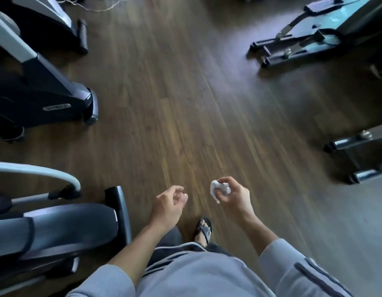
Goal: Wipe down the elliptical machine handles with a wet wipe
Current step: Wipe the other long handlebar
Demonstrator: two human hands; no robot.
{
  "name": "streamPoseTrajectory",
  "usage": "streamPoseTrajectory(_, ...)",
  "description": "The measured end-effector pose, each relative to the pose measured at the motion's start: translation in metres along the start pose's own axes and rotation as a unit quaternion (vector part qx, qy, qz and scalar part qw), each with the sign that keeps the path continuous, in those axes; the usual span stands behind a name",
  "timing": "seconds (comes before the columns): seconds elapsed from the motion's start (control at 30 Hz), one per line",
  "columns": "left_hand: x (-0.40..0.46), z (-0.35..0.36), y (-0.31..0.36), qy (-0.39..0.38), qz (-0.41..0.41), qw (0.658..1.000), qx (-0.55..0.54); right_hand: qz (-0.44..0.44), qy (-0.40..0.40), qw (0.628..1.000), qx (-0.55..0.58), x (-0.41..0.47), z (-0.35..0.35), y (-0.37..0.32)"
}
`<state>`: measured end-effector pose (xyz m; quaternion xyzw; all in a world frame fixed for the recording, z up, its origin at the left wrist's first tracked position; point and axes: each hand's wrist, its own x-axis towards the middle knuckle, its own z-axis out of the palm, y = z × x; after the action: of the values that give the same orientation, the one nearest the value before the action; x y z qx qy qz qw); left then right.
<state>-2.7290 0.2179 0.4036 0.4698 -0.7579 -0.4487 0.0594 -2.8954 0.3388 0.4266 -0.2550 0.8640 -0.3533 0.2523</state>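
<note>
- Fingers (pixel 225 182) of the right hand (pixel 234 197), in the lower centre of the frame, are curled around a crumpled white wet wipe (pixel 217 189) and hold it above the dark brown wooden plank floor (pixel 185 103).
- Left hand (pixel 167 205), just left of it, holds nothing; its fingers are loosely bent.
- At the lower left stands a grey and black elliptical machine (pixel 53 228) with a curved pale grey handle (pixel 40 171), well apart from the wipe.
- One foot in a black sandal (pixel 204 231) shows below the hands.
</note>
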Motion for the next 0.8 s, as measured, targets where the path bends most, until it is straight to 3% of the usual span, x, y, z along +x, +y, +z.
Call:
streamPoseTrajectory(0.43, 0.218, -0.019, 0.042, 0.065, -0.033, 0.993, -0.091, -0.036, -0.032, 0.998, -0.044, 0.204, 0.020, -0.074)
streamPoseTrajectory(0.6, 0.297, -0.065, 0.057, 0.060, -0.018, 0.996, -0.065, -0.044, -0.020, 0.998, -0.033, 0.280, 0.030, -0.130)
streamPoseTrajectory(0.8, 0.350, -0.120, 0.050, 0.138, -0.053, 0.985, -0.084, -0.061, -0.090, 0.994, -0.017, 0.343, 0.067, -0.193)
